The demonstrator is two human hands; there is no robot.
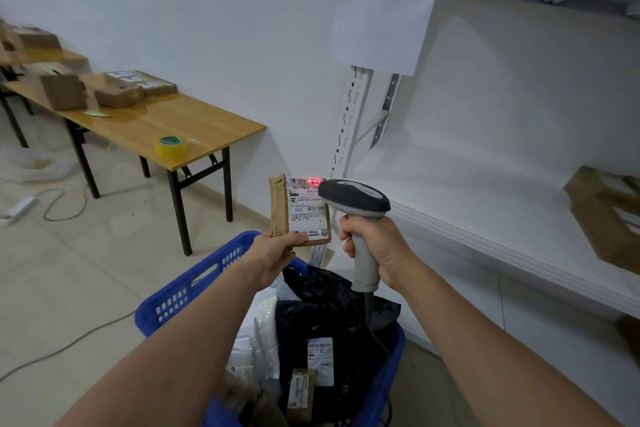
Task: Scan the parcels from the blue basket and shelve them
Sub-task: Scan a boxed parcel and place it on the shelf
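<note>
Left hand (277, 255) pinches the lower edge of a small brown parcel (299, 210), held upright above the blue basket (187, 295). Right hand (375, 248) grips the handle of a grey barcode scanner (356, 204), head aimed at the parcel label; red scan light sits on the top barcode. Basket holds black and white bagged parcels. One brown box (609, 215) lies on the white shelf (485, 218) to the right
</note>
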